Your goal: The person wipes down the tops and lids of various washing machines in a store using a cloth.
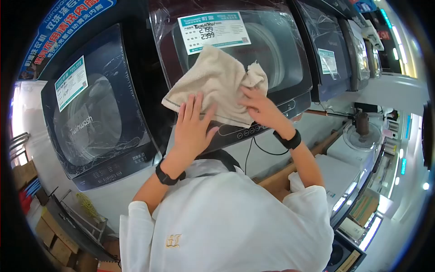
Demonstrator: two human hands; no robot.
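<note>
A beige cloth (210,75) lies spread over the front of the dark washing machine lid (290,68), partly covering its clear window and control panel. One corner of it is bunched up on the right. My left hand (195,129) rests on the cloth's near left part, fingers stretched out and apart. At the bunched right side, my right hand (265,111) has its fingers bent onto the cloth, gripping its folds. A price label (214,31) sits on the lid just beyond the cloth.
Another dark washing machine (90,118) stands to the left, wrapped in clear film. More machines (326,59) line up on the right. A black cable (267,152) hangs below the panel. Cardboard boxes (54,235) and a metal ladder (86,217) are at lower left.
</note>
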